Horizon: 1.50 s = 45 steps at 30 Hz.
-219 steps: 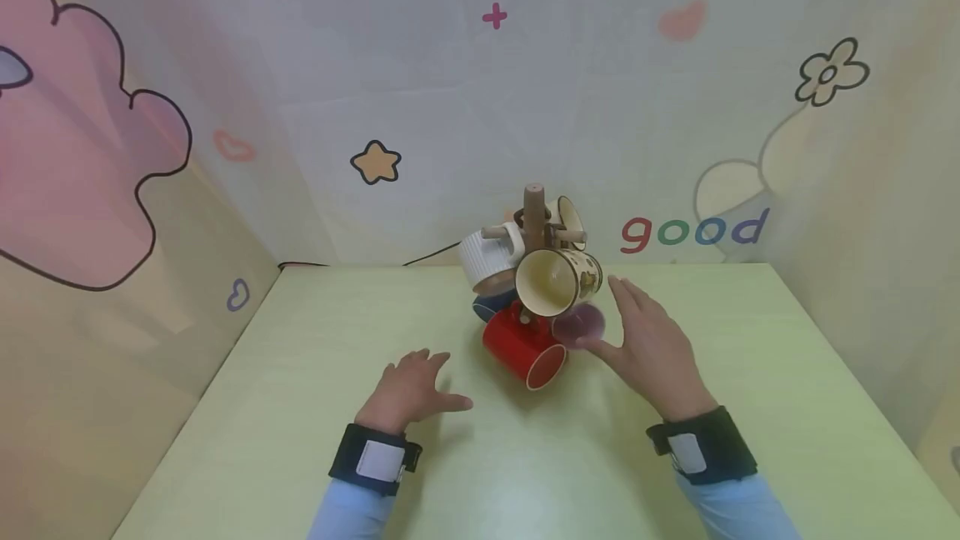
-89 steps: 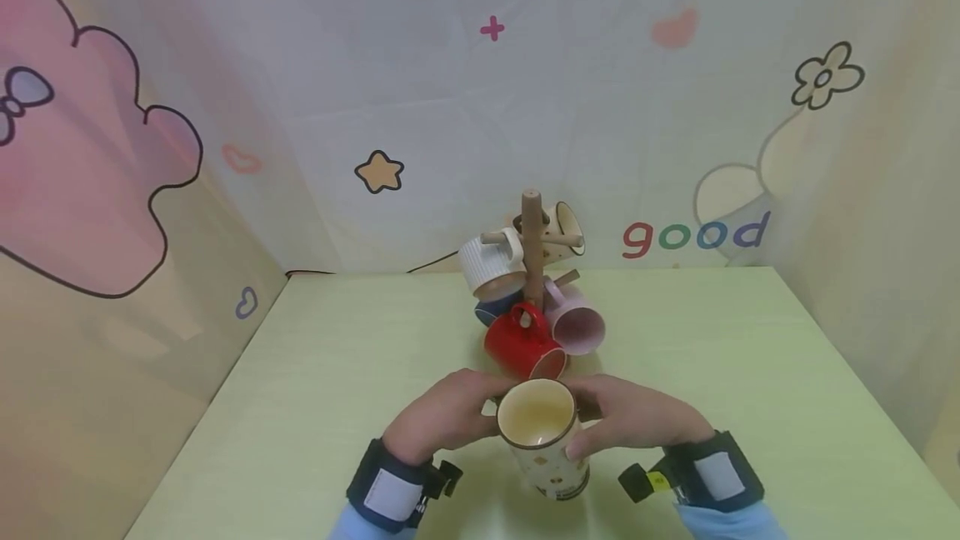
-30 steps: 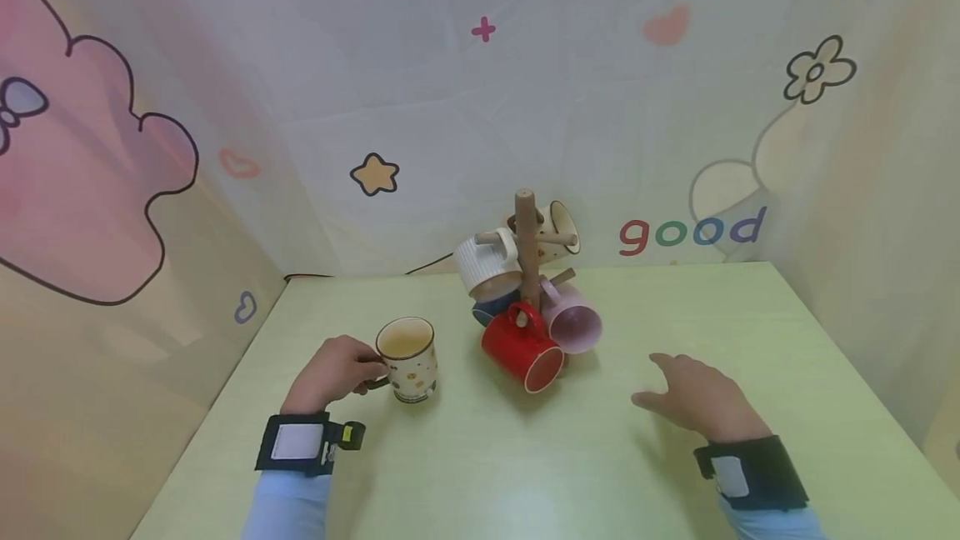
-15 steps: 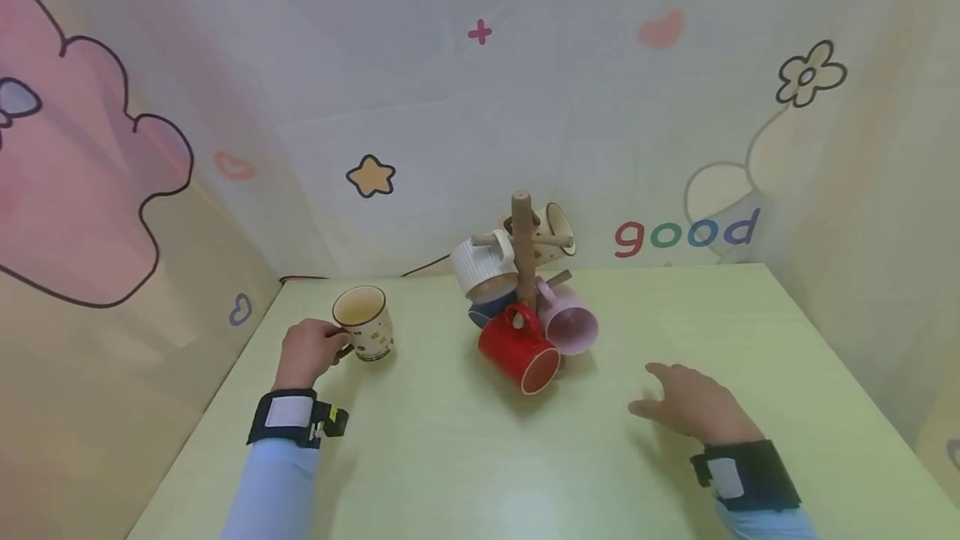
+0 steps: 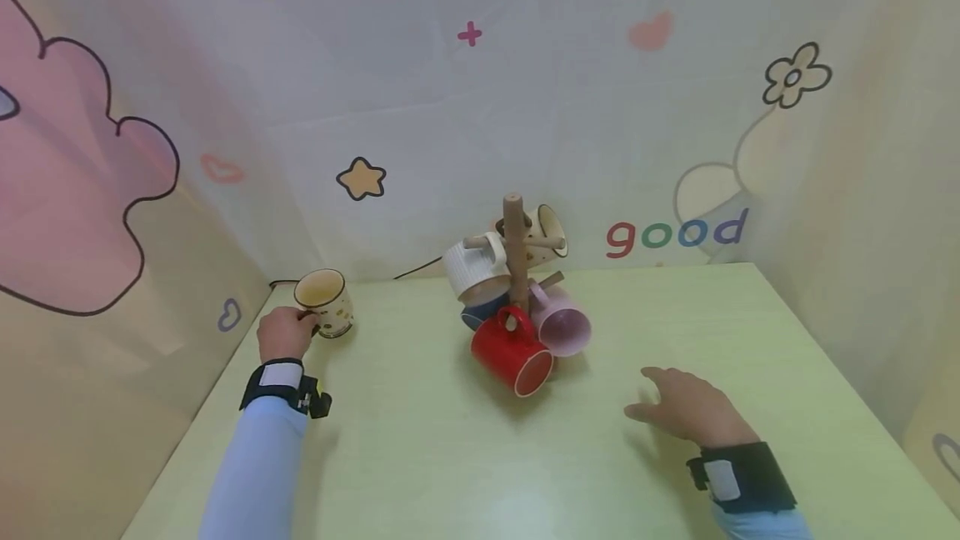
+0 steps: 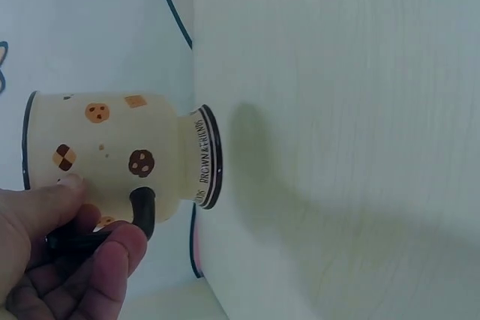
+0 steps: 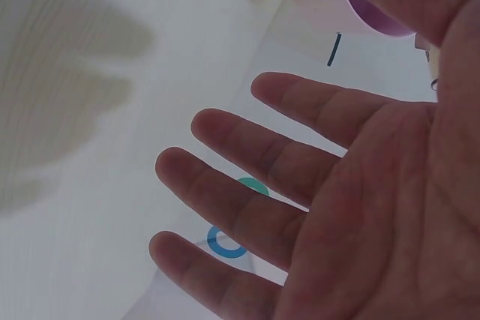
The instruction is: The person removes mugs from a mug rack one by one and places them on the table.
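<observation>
My left hand (image 5: 285,335) grips the dark handle of a cream mug (image 5: 335,312) at the table's far left corner. Cookie and checker prints and a dark-rimmed base show on this mug (image 6: 112,140) in the left wrist view, where thumb and fingers pinch its handle. The mug stands upright in the head view; a small gap seems to lie between its base and the table. To the right, my right hand (image 5: 690,408) hovers over the table with fingers spread and nothing in it. Its palm and straight fingers (image 7: 232,207) fill much of the right wrist view.
A wooden mug tree (image 5: 515,252) stands at the back middle. On it hang a white ribbed mug (image 5: 476,273), a red mug (image 5: 510,352), a lilac mug (image 5: 558,323), a blue mug (image 5: 480,313) and another cream mug (image 5: 546,240). A printed cloth backdrop (image 5: 420,107) borders the pale table (image 5: 420,440).
The cream mug came off the mug tree, passed through both hands at the front, then went left and back in my left hand. My right hand drew away to the right and stays there.
</observation>
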Motion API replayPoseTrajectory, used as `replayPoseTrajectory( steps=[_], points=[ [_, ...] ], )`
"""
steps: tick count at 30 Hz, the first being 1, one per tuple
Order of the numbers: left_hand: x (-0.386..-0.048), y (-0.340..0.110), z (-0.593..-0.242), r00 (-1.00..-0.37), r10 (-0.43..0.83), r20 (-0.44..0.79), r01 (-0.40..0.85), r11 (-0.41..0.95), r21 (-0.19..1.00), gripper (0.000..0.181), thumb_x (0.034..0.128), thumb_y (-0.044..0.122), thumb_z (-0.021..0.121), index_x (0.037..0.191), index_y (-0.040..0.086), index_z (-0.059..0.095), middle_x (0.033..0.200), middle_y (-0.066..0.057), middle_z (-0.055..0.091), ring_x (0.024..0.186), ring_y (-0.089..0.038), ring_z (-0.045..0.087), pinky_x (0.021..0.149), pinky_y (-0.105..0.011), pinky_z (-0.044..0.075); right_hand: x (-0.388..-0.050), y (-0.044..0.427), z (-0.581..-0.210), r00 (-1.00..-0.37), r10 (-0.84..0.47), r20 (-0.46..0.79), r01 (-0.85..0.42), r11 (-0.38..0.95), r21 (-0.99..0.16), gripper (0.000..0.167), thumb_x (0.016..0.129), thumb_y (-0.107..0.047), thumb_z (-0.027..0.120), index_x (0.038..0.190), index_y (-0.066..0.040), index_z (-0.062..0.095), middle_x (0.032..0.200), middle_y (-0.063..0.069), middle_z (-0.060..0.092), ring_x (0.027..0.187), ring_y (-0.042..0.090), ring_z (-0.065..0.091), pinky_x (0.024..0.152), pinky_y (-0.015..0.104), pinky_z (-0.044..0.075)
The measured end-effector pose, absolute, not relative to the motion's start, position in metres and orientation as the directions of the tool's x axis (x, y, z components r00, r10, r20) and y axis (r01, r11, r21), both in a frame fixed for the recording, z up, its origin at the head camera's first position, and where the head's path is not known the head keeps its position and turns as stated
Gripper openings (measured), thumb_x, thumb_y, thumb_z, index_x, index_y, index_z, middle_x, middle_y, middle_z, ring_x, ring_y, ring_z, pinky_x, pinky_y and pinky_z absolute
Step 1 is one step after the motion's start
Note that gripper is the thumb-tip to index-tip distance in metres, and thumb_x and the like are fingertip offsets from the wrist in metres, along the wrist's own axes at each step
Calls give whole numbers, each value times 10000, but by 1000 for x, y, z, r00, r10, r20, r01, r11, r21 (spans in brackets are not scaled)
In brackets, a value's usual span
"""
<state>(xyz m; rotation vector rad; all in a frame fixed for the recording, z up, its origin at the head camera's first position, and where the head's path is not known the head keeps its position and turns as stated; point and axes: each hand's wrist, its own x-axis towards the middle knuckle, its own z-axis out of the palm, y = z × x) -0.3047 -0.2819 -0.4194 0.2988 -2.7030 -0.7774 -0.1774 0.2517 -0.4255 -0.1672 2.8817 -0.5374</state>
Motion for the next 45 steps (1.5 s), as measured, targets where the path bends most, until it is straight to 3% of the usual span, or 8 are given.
replayPoseTrajectory(
  steps=[5,12,19,29,36,42,45],
  points=[
    [-310,-292,-425,-913,-326,244,-149,825,546,264,926,130,665,862,-121,720,714,-206,675,672,-342,581,566,-390,400,-177,250,-428,-971,-152,-185,-74,925,-374,753,850,-458,733,1336,80,530,1160,264,637,1113,467,576,901,628,451],
    [-306,-305,-437,-910,-360,208,-212,832,514,290,909,130,662,740,-103,688,662,-189,649,691,-369,587,610,-441,435,-178,249,-432,-969,-137,-208,-51,927,-373,760,850,-476,733,1344,65,533,1166,253,641,1101,454,585,892,632,456],
    [-305,-306,-442,-905,-377,196,-225,816,533,286,913,130,653,776,-118,692,692,-209,661,726,-400,601,655,-481,453,-178,249,-435,-969,-142,-201,-59,927,-371,752,850,-483,730,1338,58,541,1181,262,634,1124,464,573,903,639,447],
    [-302,-301,-440,-915,-364,175,-215,807,550,305,949,134,602,935,-161,680,850,-289,674,820,-450,619,724,-533,471,-178,248,-436,-966,-135,-219,-46,928,-371,749,859,-480,725,1343,61,538,1208,280,619,1143,474,558,921,644,436],
    [-302,-304,-452,-934,-341,105,-230,801,552,385,984,179,549,1078,-191,597,1049,-364,630,964,-516,592,830,-576,454,-177,248,-433,-966,-150,-211,-60,923,-381,746,862,-480,720,1346,56,537,1207,272,622,1142,466,561,926,640,434],
    [-289,-300,-466,-911,-412,21,-313,722,617,562,950,201,585,1270,-235,435,1243,-436,503,1145,-579,494,966,-615,409,-176,248,-431,-968,-160,-192,-77,922,-378,729,869,-461,715,1341,65,537,1200,274,625,1136,468,565,921,634,440],
    [-278,-292,-471,-882,-472,23,-341,670,659,582,953,211,584,1305,-221,415,1258,-434,493,1153,-580,483,963,-618,408,-177,248,-429,-970,-168,-174,-94,923,-373,718,872,-449,714,1334,72,538,1175,267,634,1121,468,573,914,629,446]
  ],
)
